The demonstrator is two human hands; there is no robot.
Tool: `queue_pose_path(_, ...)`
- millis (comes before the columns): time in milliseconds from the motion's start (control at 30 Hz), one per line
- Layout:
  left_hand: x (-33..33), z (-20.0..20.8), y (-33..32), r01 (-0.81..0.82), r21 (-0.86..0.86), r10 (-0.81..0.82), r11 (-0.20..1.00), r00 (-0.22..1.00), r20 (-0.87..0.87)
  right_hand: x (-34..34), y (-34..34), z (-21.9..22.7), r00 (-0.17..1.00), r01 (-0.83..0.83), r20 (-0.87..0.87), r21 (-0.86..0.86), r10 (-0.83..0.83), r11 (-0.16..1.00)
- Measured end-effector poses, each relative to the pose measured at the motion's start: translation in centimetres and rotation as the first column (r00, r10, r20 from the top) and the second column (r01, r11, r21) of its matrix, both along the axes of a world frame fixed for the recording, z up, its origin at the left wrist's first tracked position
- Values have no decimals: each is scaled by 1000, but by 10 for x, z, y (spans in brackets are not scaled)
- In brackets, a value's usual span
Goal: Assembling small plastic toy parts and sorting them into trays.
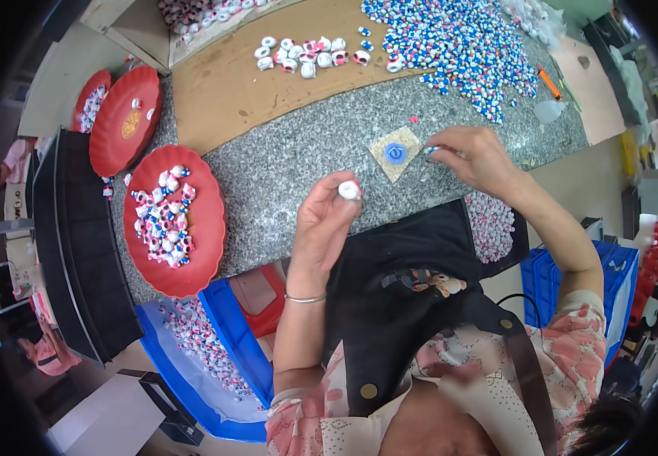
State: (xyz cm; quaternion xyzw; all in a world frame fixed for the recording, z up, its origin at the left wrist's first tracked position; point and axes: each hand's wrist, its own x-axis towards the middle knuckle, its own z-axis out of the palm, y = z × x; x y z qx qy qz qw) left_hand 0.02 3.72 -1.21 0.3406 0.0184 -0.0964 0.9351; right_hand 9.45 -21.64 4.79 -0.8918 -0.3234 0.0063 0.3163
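Two pinches at once, well apart from each other. In the left hand (321, 220), a close hold by thumb and fingertips on a rounded white piece (349, 190), raised above the speckled counter (268, 171). In the right hand (481, 157), a tight pinch on a small blue-and-white piece (431, 150), only partly showing. Between the two grips, nearer the right one, a blue disc (396, 153) on a beige slab (394, 174), touched by neither hand. Farther out beyond the right grip, a broad heap of blue-and-white pieces (450, 57); beyond the left grip, a loose cluster of white-and-red pieces (308, 70) on brown cardboard (230, 102). Out to the left of the left grip, a scalloped red tray (211, 216) with mixed pieces (165, 228), apparently joined in part. Probably at the pairing step, with one part of each kind in the fingers, not yet put together. Next, seemingly called for: a steady left hold, perhaps a touch at the blue disc, then careful alignment and a firm press.
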Motion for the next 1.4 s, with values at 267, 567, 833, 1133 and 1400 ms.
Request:
queue_pose_path(267, 3, 21, 6, -92, 381, 58, 920, 993, 102, 17, 50, 1, 927, -232, 217, -309, 306, 922)
queue_pose_path(567, 5, 11, -9, -210, 668, 153, 714, 978, 144, 21, 44, -29, 847, -250, 405, -268, 344, 931)
queue_pose_path(833, 18, -8, -18, -332, 707, 158, 624, 940, 302, 13, 42, -22, 899, -167, 404, -31, 165, 985)
queue_pose_path(1133, 28, 3, -41, -620, 705, 45, 344, 761, 648, -21, 33, -2, 782, 317, -619, 493, 70, 810)
queue_pose_path(1400, 22, 17, -33, -403, 725, -47, 558, 857, 513, -27, 27, 13, 940, 64, -335, 352, 62, 934)
